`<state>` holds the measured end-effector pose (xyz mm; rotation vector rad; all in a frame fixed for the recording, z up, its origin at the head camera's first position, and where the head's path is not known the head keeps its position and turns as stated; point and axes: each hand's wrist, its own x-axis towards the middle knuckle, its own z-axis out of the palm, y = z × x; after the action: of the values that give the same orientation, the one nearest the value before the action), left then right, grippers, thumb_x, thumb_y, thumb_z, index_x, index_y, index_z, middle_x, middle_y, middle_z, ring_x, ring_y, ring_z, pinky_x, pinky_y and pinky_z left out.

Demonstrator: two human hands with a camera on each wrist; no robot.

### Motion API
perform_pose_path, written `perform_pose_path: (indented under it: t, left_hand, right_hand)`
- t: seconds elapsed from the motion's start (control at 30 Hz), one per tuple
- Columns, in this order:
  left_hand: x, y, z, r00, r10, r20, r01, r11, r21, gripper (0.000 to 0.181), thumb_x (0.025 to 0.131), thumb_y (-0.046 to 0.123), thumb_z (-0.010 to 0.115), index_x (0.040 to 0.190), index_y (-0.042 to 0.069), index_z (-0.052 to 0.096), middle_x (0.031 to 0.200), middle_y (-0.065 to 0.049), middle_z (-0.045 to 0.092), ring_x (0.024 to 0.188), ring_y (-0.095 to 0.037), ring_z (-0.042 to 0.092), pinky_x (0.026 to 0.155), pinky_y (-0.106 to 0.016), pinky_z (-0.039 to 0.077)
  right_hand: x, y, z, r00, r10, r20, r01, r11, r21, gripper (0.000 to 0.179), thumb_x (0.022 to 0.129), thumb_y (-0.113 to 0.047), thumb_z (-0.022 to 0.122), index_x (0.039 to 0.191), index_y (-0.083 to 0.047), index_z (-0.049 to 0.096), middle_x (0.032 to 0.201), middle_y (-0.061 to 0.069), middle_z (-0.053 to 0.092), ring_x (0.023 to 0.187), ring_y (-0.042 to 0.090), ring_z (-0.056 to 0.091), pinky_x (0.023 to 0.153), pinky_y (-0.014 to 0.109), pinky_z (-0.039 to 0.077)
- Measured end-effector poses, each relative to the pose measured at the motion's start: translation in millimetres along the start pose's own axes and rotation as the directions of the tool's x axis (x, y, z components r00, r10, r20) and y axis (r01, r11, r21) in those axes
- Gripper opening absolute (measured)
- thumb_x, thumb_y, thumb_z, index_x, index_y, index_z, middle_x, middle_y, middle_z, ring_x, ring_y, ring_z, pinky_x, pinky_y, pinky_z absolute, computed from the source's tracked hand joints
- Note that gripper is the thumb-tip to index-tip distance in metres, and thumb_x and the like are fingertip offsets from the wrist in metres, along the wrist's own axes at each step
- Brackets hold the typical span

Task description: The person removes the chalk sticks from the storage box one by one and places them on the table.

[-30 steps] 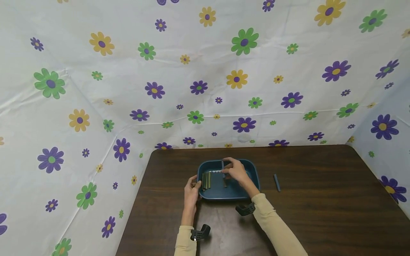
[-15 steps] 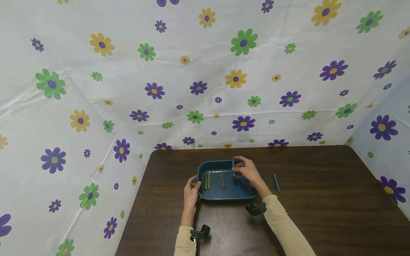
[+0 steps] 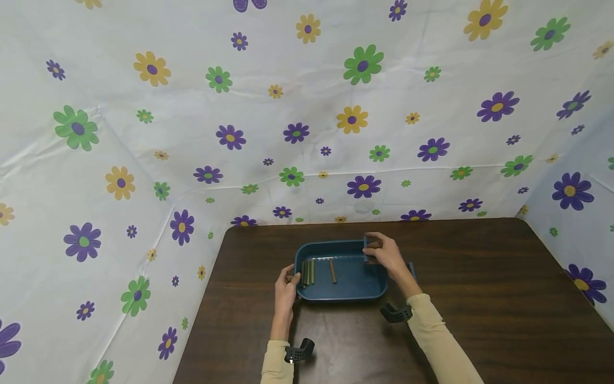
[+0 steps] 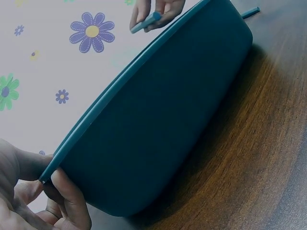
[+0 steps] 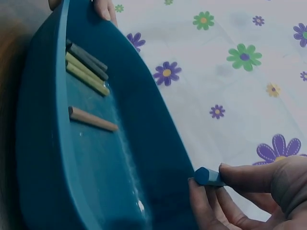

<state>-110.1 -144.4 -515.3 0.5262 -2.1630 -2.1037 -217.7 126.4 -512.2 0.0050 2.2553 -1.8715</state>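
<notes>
A deep blue tray [image 3: 355,285] sits on the table, and my left hand [image 3: 286,290] grips its left end, thumb over the rim and fingers beneath, as the left wrist view shows. Above the tray's right end, my right hand [image 3: 387,256] pinches a short blue stick [image 5: 207,176] between thumb and fingers. The stick stands clear of the tray floor. Inside the tray, an orange-brown stick [image 5: 92,119] lies alone near the middle. Several dark and yellow-green sticks [image 5: 86,72] lie side by side at the left end.
Another blue stick [image 3: 412,270] lies on the brown table [image 3: 479,288] right of the tray, partly hidden by my right arm. A flowered cloth [image 3: 268,117] hangs behind the table and at both sides.
My right hand has moved rightward over the tray with the blue stick, uncovering the orange-brown one. My left hand has kept its grip on the tray.
</notes>
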Motion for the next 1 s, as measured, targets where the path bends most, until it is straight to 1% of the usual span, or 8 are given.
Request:
perform_pose_path:
  t: [0.17,0.33,0.43,0.53,0.67,0.77,0.93,1.0]
  left_hand:
    - [-1.0,1.1,0.4,1.0,0.014,0.001,-0.014,1.0,0.001,0.039,0.104,0.004,0.056,0.139,-0.013,0.052,0.1,-0.032,0.057,0.065,-0.021,0.054,0.057,-0.034,0.049]
    - [-1.2,2.4,0.4,1.0,-0.002,-0.001,0.002,1.0,0.012,0.039,0.105,0.004,0.056,0.14,-0.012,0.052,0.101,-0.031,0.058,0.064,-0.019,0.054,0.058,-0.034,0.049]
    - [4.0,-4.9,0.9,1.0,-0.011,-0.005,0.011,1.0,0.018,0.039,0.105,0.004,0.056,0.14,-0.012,0.052,0.101,-0.032,0.057,0.063,-0.02,0.054,0.057,-0.034,0.048]
    - [12.2,-18.9,1.9,1.0,-0.016,-0.016,0.016,1.0,0.014,0.04,0.105,0.006,0.056,0.141,-0.011,0.052,0.101,-0.032,0.058,0.063,-0.019,0.053,0.055,-0.032,0.047]
    - [20.6,-34.3,2.8,0.999,-0.02,-0.035,0.02,1.0,0.009,0.04,0.106,0.01,0.057,0.143,-0.006,0.053,0.101,-0.027,0.059,0.062,-0.015,0.052,0.053,-0.027,0.044]
    - [22.7,-37.7,3.1,0.999,-0.014,-0.041,0.014,1.0,0.007,0.04,0.106,0.012,0.059,0.143,-0.003,0.054,0.098,-0.024,0.059,0.061,-0.014,0.052,0.051,-0.026,0.044]
    - [21.9,-37.5,3.5,0.999,-0.002,-0.049,0.002,1.0,0.006,0.04,0.106,0.012,0.059,0.142,-0.003,0.055,0.096,-0.022,0.059,0.06,-0.014,0.051,0.051,-0.026,0.044]
    - [21.4,-37.5,3.8,0.999,-0.002,-0.05,0.002,1.0,0.013,0.039,0.106,0.012,0.058,0.142,-0.003,0.055,0.095,-0.021,0.059,0.059,-0.014,0.05,0.051,-0.026,0.043]
  right_hand:
    - [-1.3,1.7,-11.8,1.0,0.008,-0.015,-0.008,1.0,-0.016,0.05,0.097,0.003,0.065,0.146,0.006,0.052,0.123,0.033,0.061,0.1,0.037,0.068,0.077,0.043,0.061]
    - [-4.5,6.9,-22.1,0.999,0.021,-0.029,-0.022,0.999,-0.035,0.052,0.098,0.002,0.065,0.147,0.007,0.05,0.123,0.033,0.061,0.1,0.038,0.068,0.077,0.041,0.061]
    - [-7.0,10.2,-28.7,0.999,0.034,-0.028,-0.035,0.999,-0.034,0.053,0.098,0.002,0.066,0.147,0.007,0.049,0.123,0.033,0.061,0.098,0.036,0.069,0.078,0.042,0.061]
    - [-9.2,12.8,-37.0,0.999,0.042,-0.031,-0.043,0.998,-0.036,0.053,0.098,0.001,0.065,0.148,0.007,0.048,0.124,0.032,0.06,0.097,0.031,0.069,0.081,0.044,0.06]
    - [-11.8,16.7,-49.3,0.998,0.033,-0.045,-0.035,0.998,-0.057,0.054,0.099,0.0,0.065,0.149,0.007,0.047,0.126,0.034,0.06,0.097,0.028,0.069,0.083,0.047,0.06]
    - [-14.4,20.1,-58.0,0.998,0.03,-0.052,-0.033,0.996,-0.078,0.054,0.1,0.0,0.064,0.15,0.007,0.045,0.128,0.035,0.059,0.099,0.029,0.068,0.084,0.048,0.059]
    - [-19.4,24.7,-69.9,0.997,0.044,-0.06,-0.049,0.996,-0.08,0.054,0.101,0.0,0.062,0.151,0.007,0.044,0.13,0.036,0.056,0.101,0.03,0.068,0.087,0.05,0.058]
    - [-20.8,26.4,-73.9,0.997,0.047,-0.064,-0.052,0.995,-0.085,0.054,0.101,0.0,0.062,0.151,0.008,0.043,0.131,0.037,0.055,0.1,0.029,0.068,0.086,0.048,0.059]
